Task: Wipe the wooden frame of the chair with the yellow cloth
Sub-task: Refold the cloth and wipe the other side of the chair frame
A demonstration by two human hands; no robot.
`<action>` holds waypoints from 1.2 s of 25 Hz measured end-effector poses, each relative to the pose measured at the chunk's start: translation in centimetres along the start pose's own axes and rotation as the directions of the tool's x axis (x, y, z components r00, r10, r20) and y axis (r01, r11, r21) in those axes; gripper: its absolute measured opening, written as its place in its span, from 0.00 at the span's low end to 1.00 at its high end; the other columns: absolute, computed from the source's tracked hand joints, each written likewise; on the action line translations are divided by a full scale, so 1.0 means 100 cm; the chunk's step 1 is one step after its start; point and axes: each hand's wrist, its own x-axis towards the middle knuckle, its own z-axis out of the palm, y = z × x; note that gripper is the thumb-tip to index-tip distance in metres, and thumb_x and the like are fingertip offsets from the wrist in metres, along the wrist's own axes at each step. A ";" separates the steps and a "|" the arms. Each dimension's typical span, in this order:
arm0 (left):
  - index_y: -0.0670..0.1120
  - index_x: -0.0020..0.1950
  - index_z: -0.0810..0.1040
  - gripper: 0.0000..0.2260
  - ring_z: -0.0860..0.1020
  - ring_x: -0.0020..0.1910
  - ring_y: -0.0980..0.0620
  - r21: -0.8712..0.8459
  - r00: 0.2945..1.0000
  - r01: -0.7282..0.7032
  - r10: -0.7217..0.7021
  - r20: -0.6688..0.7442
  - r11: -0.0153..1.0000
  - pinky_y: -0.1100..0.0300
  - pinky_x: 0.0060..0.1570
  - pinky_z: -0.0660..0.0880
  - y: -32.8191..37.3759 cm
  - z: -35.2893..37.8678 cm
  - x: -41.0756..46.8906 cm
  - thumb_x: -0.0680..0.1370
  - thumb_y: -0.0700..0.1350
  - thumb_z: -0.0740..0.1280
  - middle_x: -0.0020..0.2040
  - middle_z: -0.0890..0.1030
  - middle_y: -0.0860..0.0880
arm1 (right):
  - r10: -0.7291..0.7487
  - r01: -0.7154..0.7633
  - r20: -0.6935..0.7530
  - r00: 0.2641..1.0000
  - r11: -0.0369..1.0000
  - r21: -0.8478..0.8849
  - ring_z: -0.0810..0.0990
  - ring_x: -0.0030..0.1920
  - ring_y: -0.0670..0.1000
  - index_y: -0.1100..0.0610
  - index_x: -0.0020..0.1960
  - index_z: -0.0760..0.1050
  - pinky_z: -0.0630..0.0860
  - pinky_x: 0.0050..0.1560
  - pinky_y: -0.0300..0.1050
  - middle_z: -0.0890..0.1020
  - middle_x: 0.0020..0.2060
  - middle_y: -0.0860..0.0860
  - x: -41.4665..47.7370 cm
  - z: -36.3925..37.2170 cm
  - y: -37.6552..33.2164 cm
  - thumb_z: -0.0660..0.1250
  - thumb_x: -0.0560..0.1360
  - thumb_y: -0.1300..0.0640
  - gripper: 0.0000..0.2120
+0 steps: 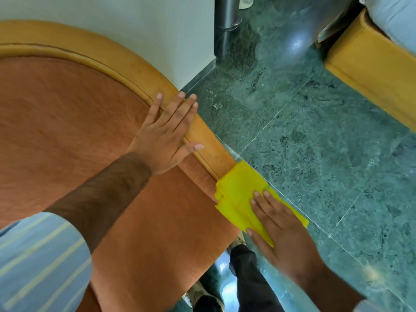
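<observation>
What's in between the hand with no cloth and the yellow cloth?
In the head view, only a bare stretch of the chair's wooden frame lies between the left hand and the yellow cloth; nothing sits on it.

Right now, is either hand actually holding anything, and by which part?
Nothing is truly gripped. The right hand presses flat on the near half of the yellow cloth over the wooden frame; the left hand rests open on that frame.

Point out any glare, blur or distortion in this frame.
Head view: glare patches on the green marble floor; the right hand on the yellow cloth is slightly motion-blurred; wide-angle distortion bows the wooden frame; the left hand is sharp.
</observation>
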 end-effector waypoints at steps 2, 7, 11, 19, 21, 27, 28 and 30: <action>0.41 0.85 0.52 0.39 0.51 0.85 0.44 -0.012 1.000 0.007 -0.007 -0.024 1.000 0.34 0.82 0.51 0.001 0.003 0.000 0.83 0.68 0.39 0.86 0.55 0.44 | 0.023 -0.022 -0.032 0.999 0.999 0.032 0.65 0.80 0.57 0.61 0.76 0.71 0.72 0.74 0.62 0.70 0.78 0.55 0.052 0.006 -0.019 0.61 0.83 0.42 0.30; 0.41 0.84 0.54 0.39 0.53 0.85 0.44 -0.044 0.999 0.000 -0.002 -0.051 0.999 0.34 0.82 0.51 -0.002 0.002 0.002 0.84 0.67 0.39 0.86 0.57 0.44 | 0.023 -0.019 -0.027 0.999 0.990 0.138 0.63 0.81 0.56 0.62 0.77 0.68 0.62 0.81 0.52 0.67 0.79 0.55 0.103 0.010 -0.023 0.65 0.82 0.43 0.31; 0.42 0.85 0.52 0.39 0.51 0.85 0.45 -0.045 1.000 -0.007 0.006 -0.027 0.999 0.35 0.82 0.49 0.000 0.000 0.001 0.83 0.68 0.37 0.86 0.55 0.45 | -0.002 0.001 0.012 1.000 0.999 0.048 0.64 0.81 0.52 0.57 0.77 0.70 0.68 0.76 0.55 0.66 0.80 0.50 0.004 -0.002 0.004 0.55 0.85 0.40 0.29; 0.41 0.84 0.55 0.38 0.54 0.85 0.44 -0.022 0.995 -0.017 0.015 -0.097 1.000 0.34 0.82 0.50 -0.001 0.014 0.003 0.84 0.68 0.44 0.85 0.58 0.44 | 0.165 -0.156 -0.048 0.985 0.977 0.147 0.65 0.80 0.57 0.63 0.79 0.65 0.62 0.80 0.51 0.67 0.80 0.58 0.114 0.016 -0.034 0.65 0.82 0.43 0.33; 0.41 0.84 0.54 0.39 0.53 0.85 0.44 -0.013 0.996 -0.007 0.006 -0.093 1.000 0.34 0.82 0.50 -0.002 0.014 0.003 0.84 0.68 0.43 0.86 0.57 0.44 | 0.081 -0.078 -0.021 0.997 0.992 0.102 0.60 0.82 0.56 0.61 0.80 0.63 0.59 0.82 0.51 0.64 0.81 0.56 0.096 0.017 -0.024 0.63 0.83 0.42 0.34; 0.41 0.84 0.52 0.40 0.52 0.85 0.44 -0.043 0.999 -0.016 0.014 -0.047 0.999 0.34 0.82 0.49 -0.003 0.005 0.002 0.83 0.69 0.40 0.86 0.55 0.45 | -0.038 0.043 0.047 0.998 0.992 -0.122 0.58 0.83 0.53 0.58 0.79 0.66 0.67 0.74 0.61 0.66 0.81 0.53 -0.034 0.019 -0.010 0.53 0.86 0.42 0.28; 0.41 0.85 0.52 0.40 0.52 0.85 0.45 -0.045 0.999 -0.014 0.012 -0.051 0.999 0.34 0.82 0.50 -0.004 0.005 0.001 0.83 0.69 0.40 0.86 0.55 0.45 | -0.015 0.016 0.011 1.000 0.994 -0.106 0.59 0.83 0.53 0.58 0.78 0.68 0.66 0.75 0.61 0.67 0.80 0.53 -0.025 0.019 -0.014 0.54 0.85 0.43 0.28; 0.42 0.85 0.52 0.40 0.51 0.85 0.45 -0.041 0.999 -0.016 0.014 -0.047 0.999 0.35 0.82 0.50 -0.003 0.004 0.002 0.83 0.69 0.40 0.86 0.54 0.45 | -0.007 0.004 -0.040 0.999 0.998 -0.070 0.61 0.82 0.55 0.59 0.77 0.70 0.66 0.77 0.61 0.68 0.79 0.53 0.013 0.022 -0.028 0.57 0.84 0.43 0.28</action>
